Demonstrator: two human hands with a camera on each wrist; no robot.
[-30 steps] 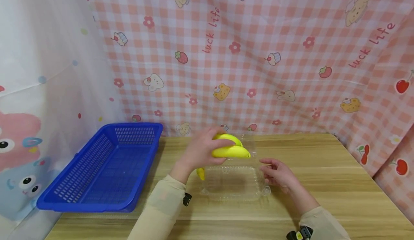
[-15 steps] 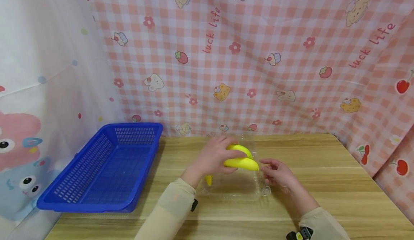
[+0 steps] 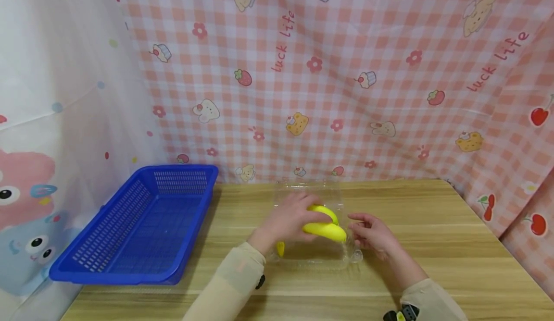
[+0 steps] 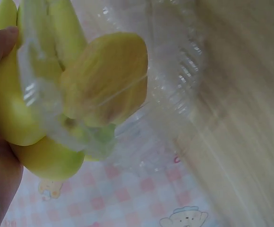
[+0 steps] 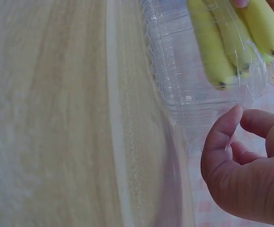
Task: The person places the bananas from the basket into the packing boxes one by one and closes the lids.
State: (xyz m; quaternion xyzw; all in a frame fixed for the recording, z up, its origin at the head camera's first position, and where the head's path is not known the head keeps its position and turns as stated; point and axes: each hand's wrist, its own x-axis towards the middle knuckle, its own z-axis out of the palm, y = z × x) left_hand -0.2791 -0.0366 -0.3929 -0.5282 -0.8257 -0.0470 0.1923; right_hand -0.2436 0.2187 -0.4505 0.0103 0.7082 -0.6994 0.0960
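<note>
A bunch of yellow bananas [image 3: 327, 232] is in my left hand [image 3: 292, 217], which grips it from above at the middle of the table. Under it stands a clear plastic clamshell box [image 3: 311, 264], its lid [image 3: 333, 196] raised at the back. Through the box wall in the right wrist view, banana tips [image 5: 217, 71] show low within it. The stem end [image 4: 106, 78] also appears behind clear plastic in the left wrist view. At the box's right edge, my right hand [image 5: 250, 165] pinches the rim between thumb and forefinger.
A blue plastic basket [image 3: 186, 249] with slotted sides stands at the left of the wooden table [image 3: 433, 225]. A pink checked curtain [image 3: 346, 71] hangs behind the table, and a pale curtain [image 3: 86, 119] hangs at the left.
My left hand has moved right and down with the bananas, from above the box into it. My right hand stays in place at the box's right edge.
</note>
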